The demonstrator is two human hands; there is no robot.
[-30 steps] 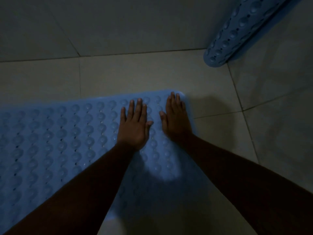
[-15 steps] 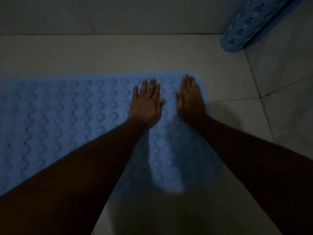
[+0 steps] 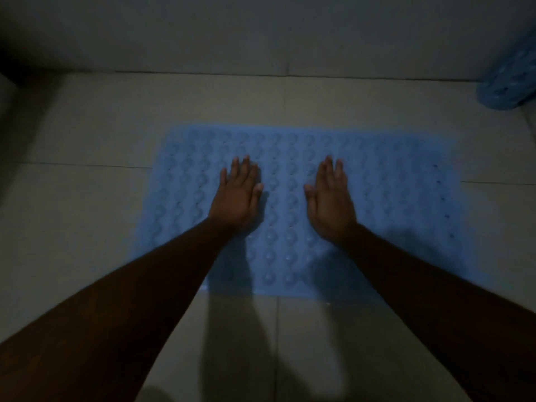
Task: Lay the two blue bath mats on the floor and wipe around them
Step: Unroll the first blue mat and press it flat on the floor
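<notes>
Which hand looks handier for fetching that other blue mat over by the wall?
Probably the right hand. Both hands lie flat and empty on the laid mat, but the second mat stands at the far right, on that hand's side; the left hand would have to cross over.

No text, label, brand, number or sign can be read anywhere in the frame. The picture is dim and a little blurred. The blue bath mat (image 3: 290,216) in the centre shows only rows of round bumps and small holes, with no printing. The second blue mat (image 3: 510,82) at the upper right edge of the frame also carries no readable mark. The floor tiles (image 3: 87,126) and the wall (image 3: 261,33) at the top are plain.
</notes>
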